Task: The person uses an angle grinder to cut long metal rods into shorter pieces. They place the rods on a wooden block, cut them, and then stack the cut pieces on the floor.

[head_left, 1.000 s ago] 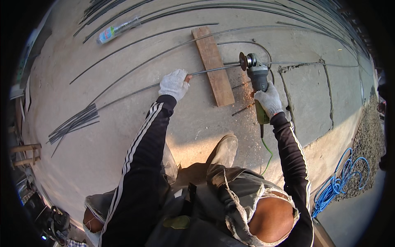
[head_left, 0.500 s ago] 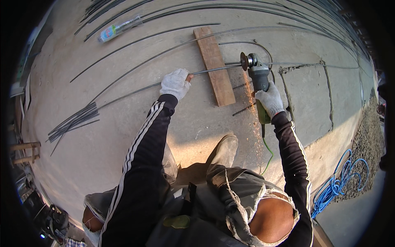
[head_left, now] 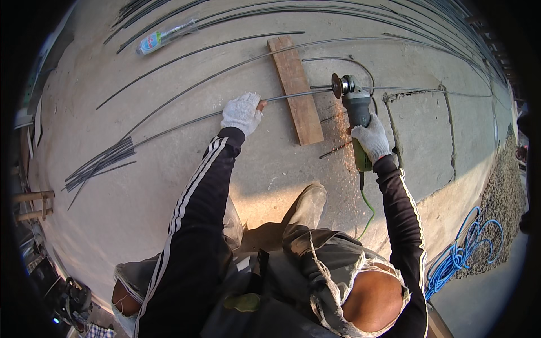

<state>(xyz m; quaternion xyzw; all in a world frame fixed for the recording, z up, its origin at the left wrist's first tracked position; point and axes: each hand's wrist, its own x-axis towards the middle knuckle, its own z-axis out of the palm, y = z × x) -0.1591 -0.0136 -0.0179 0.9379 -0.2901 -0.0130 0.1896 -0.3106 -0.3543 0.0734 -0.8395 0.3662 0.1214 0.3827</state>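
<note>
My left hand (head_left: pixel 242 114), in a white knit glove, is closed around a long thin steel rod (head_left: pixel 180 122). The rod runs rightward across a wooden plank (head_left: pixel 297 96) lying on the concrete. In my right hand (head_left: pixel 372 138), gloved too, is an angle grinder (head_left: pixel 356 108) with a green rear body. Its brown cutting disc (head_left: pixel 337 85) meets the rod just right of the plank. Orange sparks (head_left: pixel 342 132) stream from the disc down toward me. A green power cord (head_left: pixel 367 208) trails from the grinder's back end.
Cut rods (head_left: pixel 104 160) lie bunched at the left. More long rods (head_left: pixel 270 10) stretch across the far side, near a plastic bottle (head_left: pixel 160 38). At the right are a blue coiled hose (head_left: pixel 459 250) and a gravel heap (head_left: pixel 490 225). My boot (head_left: pixel 307 205) rests below the plank.
Hardly anything has moved. Both hands keep their hold, and the sparks still fly from the disc; the whole view has shifted very slightly.
</note>
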